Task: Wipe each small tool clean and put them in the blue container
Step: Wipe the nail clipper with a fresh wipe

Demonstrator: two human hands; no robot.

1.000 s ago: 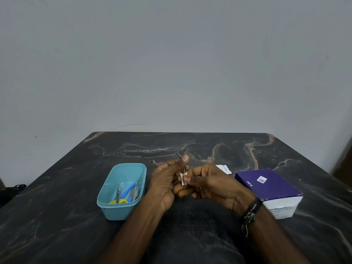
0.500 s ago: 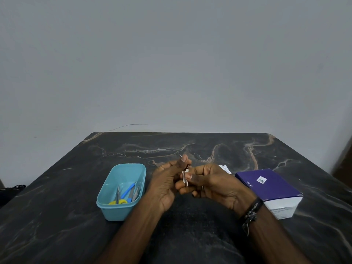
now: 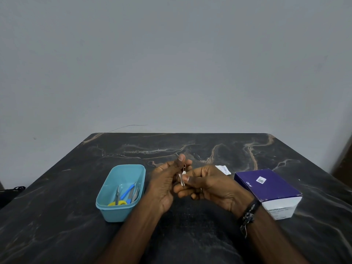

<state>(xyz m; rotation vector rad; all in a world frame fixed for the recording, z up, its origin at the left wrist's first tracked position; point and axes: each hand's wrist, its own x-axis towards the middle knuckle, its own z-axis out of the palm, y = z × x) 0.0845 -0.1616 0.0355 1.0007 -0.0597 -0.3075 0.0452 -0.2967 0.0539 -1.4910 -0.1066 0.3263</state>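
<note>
Black marbled desk (image 3: pixel 190 145) is lying bare toward its far edge. Above its middle, the left hand (image 3: pixel 163 185) is pinching a thin metal tool (image 3: pixel 184 168), while the right hand (image 3: pixel 213 185) is pinching a white wipe (image 3: pixel 182 178) around it. The blue container (image 3: pixel 122 189) is sitting just left, a purple box (image 3: pixel 268 189) right.

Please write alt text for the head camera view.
Both hands, left hand and right hand, pinch a thin metal tool above a dark marbled table. A light blue plastic container holds other tools at left.
</note>
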